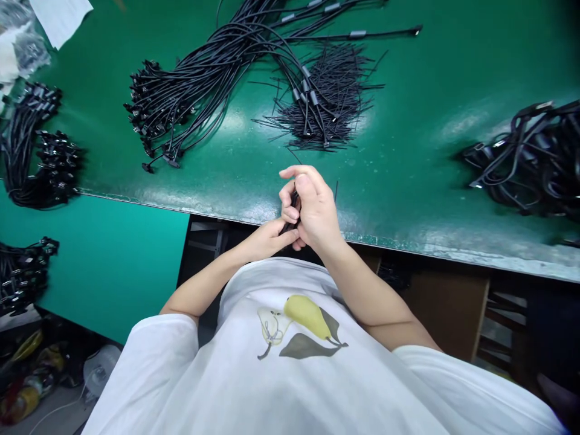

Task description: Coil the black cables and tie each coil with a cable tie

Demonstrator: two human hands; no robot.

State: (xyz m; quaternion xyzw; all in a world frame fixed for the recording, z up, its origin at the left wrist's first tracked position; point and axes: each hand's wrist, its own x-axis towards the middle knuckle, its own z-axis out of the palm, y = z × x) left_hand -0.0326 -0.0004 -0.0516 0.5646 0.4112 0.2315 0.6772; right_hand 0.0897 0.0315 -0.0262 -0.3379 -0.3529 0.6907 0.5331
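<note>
Close to my body, at the front edge of the green table, both hands meet around a folded black cable (292,223). My left hand (272,237) pinches its lower part from the left. My right hand (315,208) wraps over it with bent fingers, which hide most of the cable. Thin black ends stick out beside the right hand; I cannot tell which thing they belong to. Just beyond lies a loose pile of thin black cable ties (339,84). Several cable ends with grey sleeves rest on that pile. They run from a large bunch of black cables (217,66).
Bundled black cables (534,157) are heaped at the right of the green table (421,163). Further bundles (49,151) lie at the left, with another stack (27,275) on the lower green surface (131,254). White paper (61,18) and plastic bags occupy the far left corner.
</note>
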